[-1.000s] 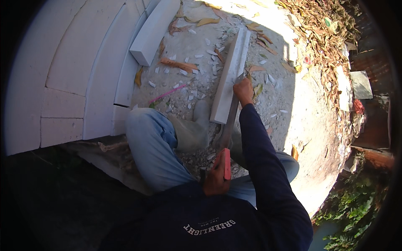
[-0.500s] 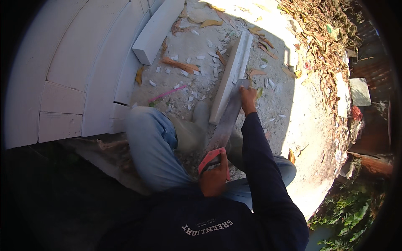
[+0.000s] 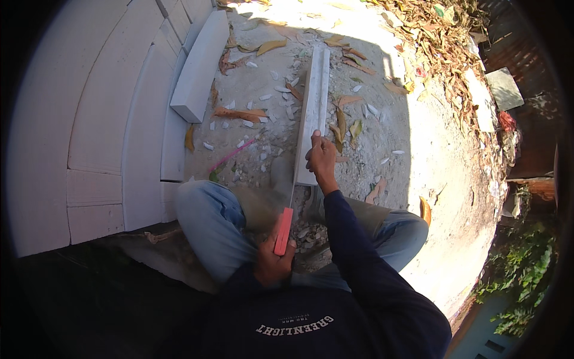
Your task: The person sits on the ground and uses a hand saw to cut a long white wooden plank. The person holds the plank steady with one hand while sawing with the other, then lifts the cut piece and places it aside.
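Note:
My left hand (image 3: 274,261) is wrapped round the red handle of a handsaw (image 3: 284,226), low between my knees. The saw is turned edge-on, so its blade shows only as a thin line at the left side of a long white block (image 3: 310,99). That block lies lengthwise on the dusty ground, pointing away from me, with a stepped groove running along its top right. Near its close end my right hand (image 3: 323,160) rests on the block, thumb pointing forward and fingers curled on it.
Stacked pale blocks (image 3: 95,143) form a wall at the left, with another white block (image 3: 202,69) leaning along it. White chips, dry leaves (image 3: 240,113) and a pink strip (image 3: 233,154) litter the ground. My bent knees (image 3: 209,209) flank the work. A leaf heap (image 3: 445,54) lies far right.
My right hand has left the saw's blade tip and come onto the block. The saw has turned from flat to edge-on and shifted left. The block now lies straighter ahead.

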Tool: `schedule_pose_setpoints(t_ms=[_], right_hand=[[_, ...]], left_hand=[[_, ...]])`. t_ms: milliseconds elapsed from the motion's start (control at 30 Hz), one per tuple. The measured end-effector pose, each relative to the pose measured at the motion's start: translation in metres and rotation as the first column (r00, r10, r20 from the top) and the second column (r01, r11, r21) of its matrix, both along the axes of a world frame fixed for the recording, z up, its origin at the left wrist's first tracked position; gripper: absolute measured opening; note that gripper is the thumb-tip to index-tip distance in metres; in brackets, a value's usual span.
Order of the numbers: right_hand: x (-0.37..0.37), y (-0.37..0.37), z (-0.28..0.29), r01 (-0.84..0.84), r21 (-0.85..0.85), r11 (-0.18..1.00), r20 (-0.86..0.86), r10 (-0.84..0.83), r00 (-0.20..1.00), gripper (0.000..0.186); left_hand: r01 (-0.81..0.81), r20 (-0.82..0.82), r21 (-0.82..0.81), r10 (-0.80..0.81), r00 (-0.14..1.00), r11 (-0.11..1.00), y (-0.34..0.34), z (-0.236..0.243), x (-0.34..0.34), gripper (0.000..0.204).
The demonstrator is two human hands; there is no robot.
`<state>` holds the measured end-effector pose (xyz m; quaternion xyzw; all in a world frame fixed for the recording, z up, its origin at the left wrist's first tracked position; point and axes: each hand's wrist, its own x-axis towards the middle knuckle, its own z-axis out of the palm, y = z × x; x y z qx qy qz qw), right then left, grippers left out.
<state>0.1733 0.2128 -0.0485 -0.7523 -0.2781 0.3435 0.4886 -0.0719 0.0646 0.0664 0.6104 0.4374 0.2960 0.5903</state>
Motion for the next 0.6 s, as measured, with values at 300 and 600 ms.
schedule_pose_setpoints(t_ms=[300,600], right_hand=[[-0.032,-0.030,-0.012,0.007,-0.032,0.999,0.487,0.009,0.874,0.048],[-0.018,-0.015,-0.002,-0.177,0.044,0.983,0.327,0.153,0.933,0.033]], left_hand=[[0.095,-0.003,0.012,-0.095,0.996,0.995,-0.013,-0.018,0.010,0.064],[0.093,-0.189,0.072,-0.078,0.979,0.993,-0.012,-0.013,0.023,0.064]])
